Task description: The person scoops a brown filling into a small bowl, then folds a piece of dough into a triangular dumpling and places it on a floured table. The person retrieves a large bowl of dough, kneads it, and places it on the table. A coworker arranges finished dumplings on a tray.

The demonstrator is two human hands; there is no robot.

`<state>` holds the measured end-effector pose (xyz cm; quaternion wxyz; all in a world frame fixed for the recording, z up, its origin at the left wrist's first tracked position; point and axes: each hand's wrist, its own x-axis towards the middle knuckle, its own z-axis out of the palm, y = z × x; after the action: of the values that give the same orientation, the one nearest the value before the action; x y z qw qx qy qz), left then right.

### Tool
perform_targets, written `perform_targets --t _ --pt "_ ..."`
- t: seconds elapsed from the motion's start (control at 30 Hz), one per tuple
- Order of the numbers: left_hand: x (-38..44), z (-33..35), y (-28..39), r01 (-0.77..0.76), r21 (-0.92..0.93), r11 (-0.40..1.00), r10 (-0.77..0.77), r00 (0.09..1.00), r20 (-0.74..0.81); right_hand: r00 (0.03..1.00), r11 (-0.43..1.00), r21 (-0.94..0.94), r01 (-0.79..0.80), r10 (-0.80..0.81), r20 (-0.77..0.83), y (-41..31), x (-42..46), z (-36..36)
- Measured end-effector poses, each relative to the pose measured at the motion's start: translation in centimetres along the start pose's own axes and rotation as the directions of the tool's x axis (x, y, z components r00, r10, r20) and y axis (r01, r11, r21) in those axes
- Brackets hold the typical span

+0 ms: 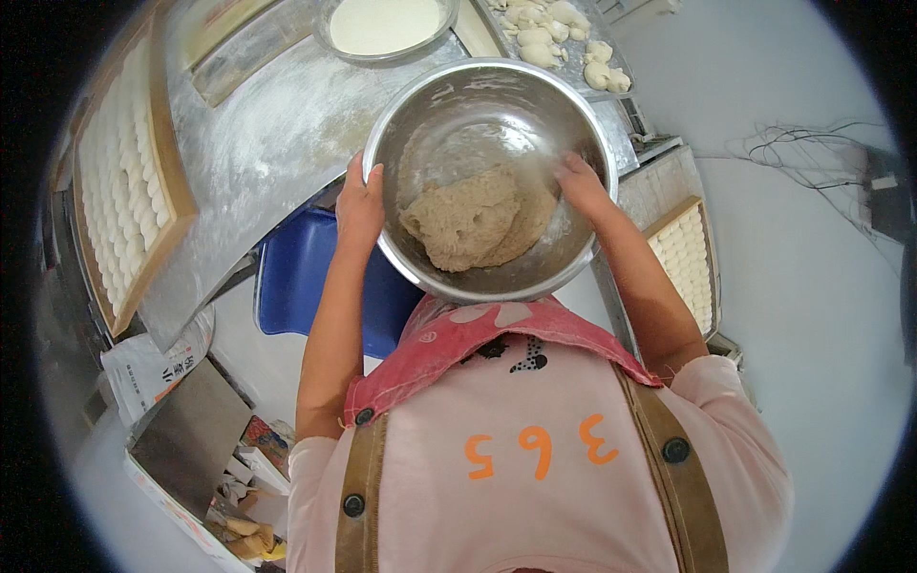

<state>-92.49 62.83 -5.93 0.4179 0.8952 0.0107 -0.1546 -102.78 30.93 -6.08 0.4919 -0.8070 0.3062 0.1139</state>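
A large stainless steel bowl [494,286] is tilted before me, its near rim against my red apron. Inside lies a mass of brownish, sticky dough [466,218], folded over itself low in the bowl. My left hand [360,204] grips the rim at the left, the thumb on top and the fingers outside, partly hidden. My right hand [580,183] is inside the bowl near its right wall, by the dough's upper right edge; its fingers are blurred, and whether they touch the wall or hold anything cannot be told.
Behind the bowl stands a floured metal worktable [286,122] with a basin of flour [383,25] and a tray of dough pieces [537,36]. Wooden-edged trays of small dough balls lie left [175,208] and right [706,265]. A blue plastic chair [294,286] is below the table edge.
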Motion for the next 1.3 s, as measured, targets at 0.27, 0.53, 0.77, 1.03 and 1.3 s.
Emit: perform_targets --t 0.27,0.53,0.77,1.03,1.3 --pt "-0.1 -0.1 -0.4 0.029 -0.040 0.999 -0.030 0.999 -0.022 0.915 0.859 0.356 -0.369 0.269 0.301 -2.7 -0.4 1.3" --pt "0.9 -0.5 0.3 0.020 -0.034 0.999 -0.021 1.000 -0.012 0.710 0.946 0.269 -0.178 -0.066 0.702 -4.8 2.2 11.7" --pt "0.1 -0.2 0.0 -0.008 -0.064 0.998 0.005 0.999 -0.048 0.547 0.838 -0.131 0.530 -0.220 0.808 -8.5 -2.4 6.6" --pt "-0.3 -0.1 -0.5 0.033 -0.035 0.999 -0.031 0.998 0.046 0.845 0.993 -0.074 -0.087 0.113 0.522 -10.8 -2.0 -2.0" --pt "-0.3 -0.2 0.2 0.028 -0.019 0.999 -0.027 0.999 0.045 0.938 0.925 0.218 0.310 -0.335 0.086 -2.2 11.6 6.0"
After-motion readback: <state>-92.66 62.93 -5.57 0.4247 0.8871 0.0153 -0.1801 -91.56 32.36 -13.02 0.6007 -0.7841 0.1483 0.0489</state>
